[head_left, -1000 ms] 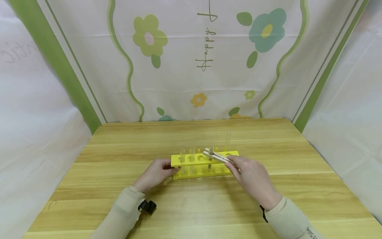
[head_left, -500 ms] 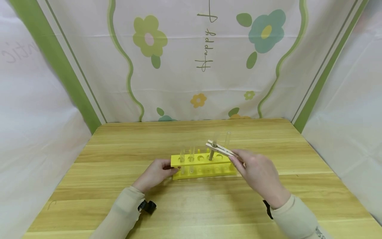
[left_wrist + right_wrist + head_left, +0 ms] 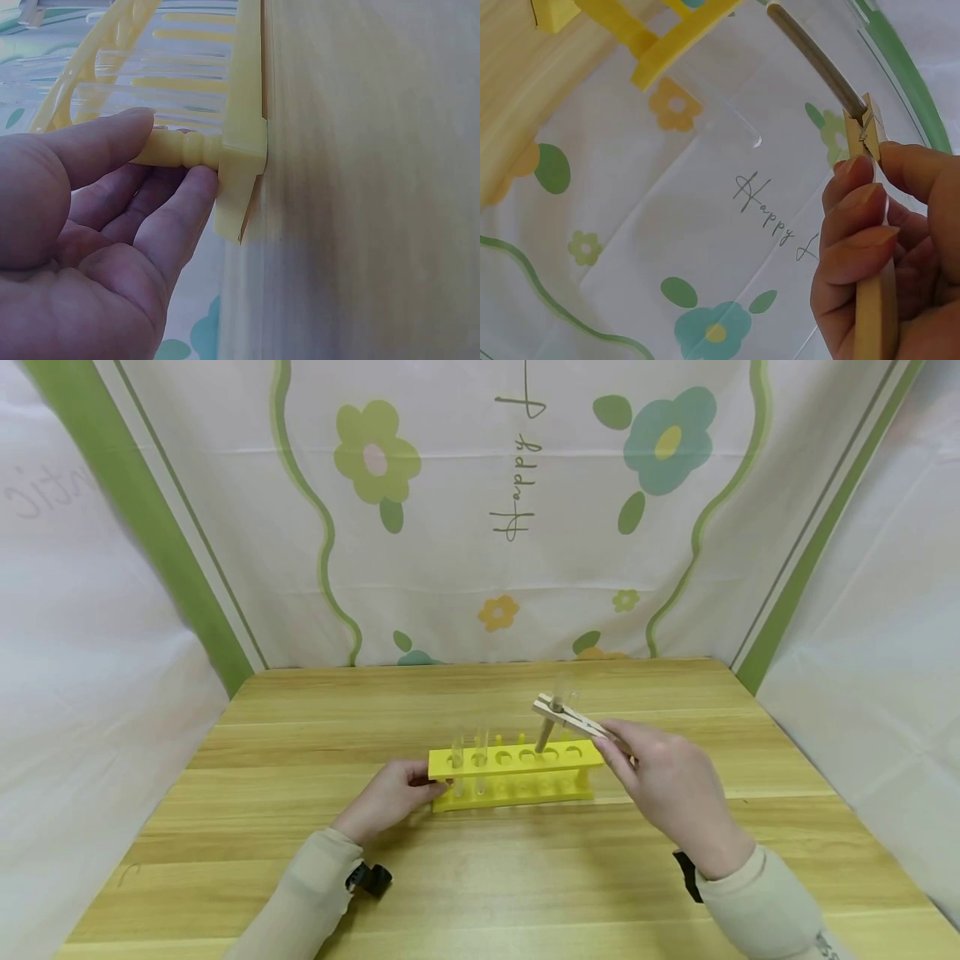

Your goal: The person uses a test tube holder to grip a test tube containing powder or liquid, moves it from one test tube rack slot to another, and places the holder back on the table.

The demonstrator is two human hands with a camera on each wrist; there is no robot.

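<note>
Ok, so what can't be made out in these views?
- Dark content of the clear, slender tube: liquid or solid, too small in head and right wrist views.
- The tube's upper end: head view, blurred and see-through against the table.
- Rear end of the pale wooden clamp: head view, behind the right hand; right wrist view, cut by the bottom edge.
- Some fingertips of the left hand: head view, behind the yellow two-tier rack.

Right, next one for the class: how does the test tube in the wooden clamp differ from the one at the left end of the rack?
The clamped tube has a dark lower part; the left-end tube looks clear.
The clamped tube leans; the left-end tube stands roughly upright.
The clamped tube hangs from the wooden clamp, out of the yellow rack; the left-end tube sits in a rack hole.
Both are slim, with see-through upper parts.
</note>
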